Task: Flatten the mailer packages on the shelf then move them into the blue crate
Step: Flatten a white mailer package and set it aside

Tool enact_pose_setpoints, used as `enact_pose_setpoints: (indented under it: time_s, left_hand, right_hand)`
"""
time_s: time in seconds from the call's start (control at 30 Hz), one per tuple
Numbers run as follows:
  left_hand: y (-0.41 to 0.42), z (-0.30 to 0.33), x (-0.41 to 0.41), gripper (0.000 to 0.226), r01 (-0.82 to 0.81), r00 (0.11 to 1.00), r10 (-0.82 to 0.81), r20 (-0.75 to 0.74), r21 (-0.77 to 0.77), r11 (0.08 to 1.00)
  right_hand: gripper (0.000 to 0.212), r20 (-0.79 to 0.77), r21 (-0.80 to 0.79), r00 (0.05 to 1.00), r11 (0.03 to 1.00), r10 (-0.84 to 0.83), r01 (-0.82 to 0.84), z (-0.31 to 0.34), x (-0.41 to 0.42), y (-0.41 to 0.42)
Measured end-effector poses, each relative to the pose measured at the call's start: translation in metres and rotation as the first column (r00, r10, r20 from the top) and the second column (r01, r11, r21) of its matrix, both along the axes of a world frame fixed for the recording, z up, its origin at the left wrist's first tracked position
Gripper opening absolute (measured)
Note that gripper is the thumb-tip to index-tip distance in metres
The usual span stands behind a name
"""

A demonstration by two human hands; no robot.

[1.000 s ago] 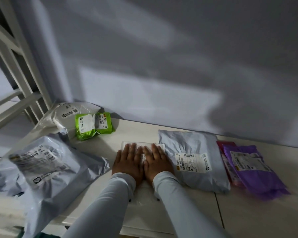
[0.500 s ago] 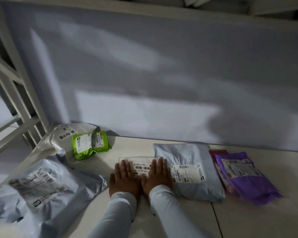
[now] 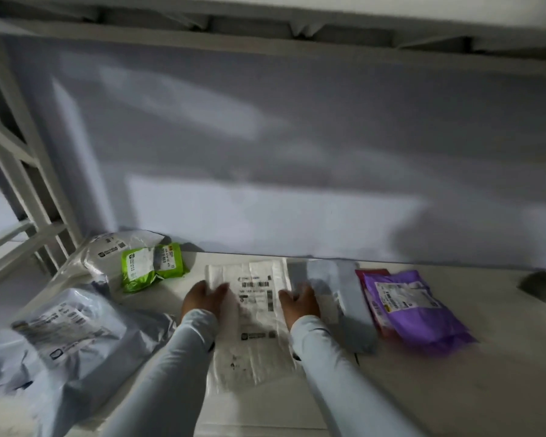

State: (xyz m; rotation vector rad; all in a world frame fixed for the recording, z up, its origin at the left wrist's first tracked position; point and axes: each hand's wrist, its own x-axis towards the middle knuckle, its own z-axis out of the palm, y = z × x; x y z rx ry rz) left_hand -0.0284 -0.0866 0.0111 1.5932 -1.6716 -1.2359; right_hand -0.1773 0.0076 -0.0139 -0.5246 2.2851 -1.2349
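White shelf board (image 3: 454, 373) under a grey back wall carries the work; on it, in the middle, lies the thin translucent white plastic mailer (image 3: 252, 326) with its printed barcode label, flat against the board. Half a second ago both hands pressed side by side on its centre; now they sit apart at its two long edges, so the smoothing stroke looks finished and a lift toward the crate seems next; no blue crate is in view. Left hand (image 3: 202, 298) rests on the left edge, fingers mostly straight; right hand (image 3: 300, 302) rests on the right edge, fingers slightly bent and blurred; neither clearly grips it. Just right lies a grey poly mailer (image 3: 344, 298), then a purple one (image 3: 423, 313); far left, a green packet (image 3: 152, 266).
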Motion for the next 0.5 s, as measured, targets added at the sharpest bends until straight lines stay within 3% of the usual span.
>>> enact_pose_setpoints:
  time_s: [0.13,0.2,0.3,0.33,0.4,0.5]
  left_hand:
    - [0.003,0.003,-0.013,0.044,-0.128,0.972,0.134,-0.193,0.042,0.991]
    - [0.002,-0.011,-0.027,0.074,-0.081,0.943,0.129,-0.308,0.164,0.983]
    - [0.015,-0.043,-0.058,0.130,0.112,0.960,-0.039,-0.278,0.251,0.961]
    - [0.030,-0.040,-0.065,0.133,0.210,0.961,-0.161,-0.226,0.212,0.955]
    - [0.059,-0.030,-0.074,0.108,0.399,0.914,-0.398,0.073,-0.005,0.917]
    - [0.084,-0.035,-0.084,0.072,0.667,0.639,-0.439,0.632,-0.170,0.725]
  right_hand:
    - [0.029,-0.009,0.006,0.990,0.991,0.137,-0.137,-0.002,-0.025,0.027]
    - [0.029,-0.056,-0.020,0.998,0.999,0.036,-0.037,-0.005,-0.037,0.037]
    - [0.031,-0.084,-0.081,0.979,0.980,-0.188,0.181,-0.003,-0.058,0.051]
    - [0.037,-0.102,-0.098,0.968,0.971,-0.229,0.219,-0.003,-0.063,0.055]
    - [0.061,-0.280,-0.055,0.934,0.976,-0.220,0.213,-0.002,-0.070,0.066]
    - [0.074,-0.595,0.175,0.801,0.984,0.069,0.045,-0.005,-0.077,0.076]
